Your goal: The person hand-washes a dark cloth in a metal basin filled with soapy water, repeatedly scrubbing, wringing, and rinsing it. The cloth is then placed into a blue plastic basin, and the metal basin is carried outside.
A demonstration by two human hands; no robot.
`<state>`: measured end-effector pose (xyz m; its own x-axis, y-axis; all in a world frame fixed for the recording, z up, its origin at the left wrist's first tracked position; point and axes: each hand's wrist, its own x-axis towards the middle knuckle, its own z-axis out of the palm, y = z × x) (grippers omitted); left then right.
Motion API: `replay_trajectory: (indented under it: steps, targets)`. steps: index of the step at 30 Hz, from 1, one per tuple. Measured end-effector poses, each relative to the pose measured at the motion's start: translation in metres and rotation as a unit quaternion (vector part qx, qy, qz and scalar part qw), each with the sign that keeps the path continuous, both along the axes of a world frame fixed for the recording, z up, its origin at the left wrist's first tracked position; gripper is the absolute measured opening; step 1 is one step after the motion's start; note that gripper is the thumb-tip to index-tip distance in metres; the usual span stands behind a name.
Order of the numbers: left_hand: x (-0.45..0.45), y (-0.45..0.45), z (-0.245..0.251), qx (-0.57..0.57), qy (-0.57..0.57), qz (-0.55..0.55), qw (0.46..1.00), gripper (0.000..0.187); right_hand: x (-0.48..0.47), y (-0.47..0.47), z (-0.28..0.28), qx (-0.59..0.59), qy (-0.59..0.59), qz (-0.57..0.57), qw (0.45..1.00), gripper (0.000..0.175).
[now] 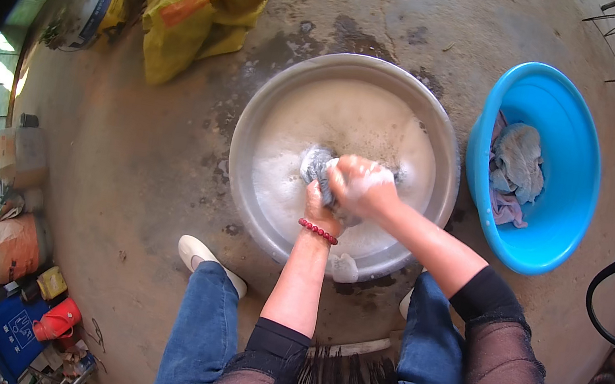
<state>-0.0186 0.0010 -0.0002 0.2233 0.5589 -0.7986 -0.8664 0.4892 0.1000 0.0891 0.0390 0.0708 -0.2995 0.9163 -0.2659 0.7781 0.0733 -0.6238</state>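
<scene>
A wide metal basin (240, 199) full of cloudy, foamy water stands on the floor between my feet. Over its middle, both hands grip a wet grey cloth (320, 170) streaked with suds. My left hand (321, 209), below a red bead bracelet (318, 231), holds the cloth from the near side. My right hand (358, 181), foam-covered and slightly blurred, is closed on it from above. Part of the cloth is hidden by the fingers. A whitish soap bar or clump of suds (344, 268) rests at the basin's near rim.
A blue plastic tub (570, 191) to the right holds a grey cloth (519, 159) and a pink cloth (506, 210). A yellow woven sack (210, 8) lies at the upper left. Near the left edge are a bucket (91, 13), a red container (58, 320) and a blue bin (14, 329).
</scene>
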Motion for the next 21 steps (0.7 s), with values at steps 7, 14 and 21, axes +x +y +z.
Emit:
replay_trajectory:
  steps: [7,14,21]
  targets:
    - [-0.007,0.026,0.025,0.060,0.054,0.046,0.996,0.054,0.001,0.014,0.001,-0.084,0.083,-0.087,0.989,0.050]
    - [-0.030,0.049,0.115,0.312,0.192,-0.075,0.927,0.033,0.074,0.027,0.038,-0.183,0.359,-0.015,0.915,0.035]
    - [-0.021,0.047,0.116,0.352,0.275,-0.121,0.886,0.029,0.089,0.031,0.044,-0.207,0.365,-0.205,0.884,0.014]
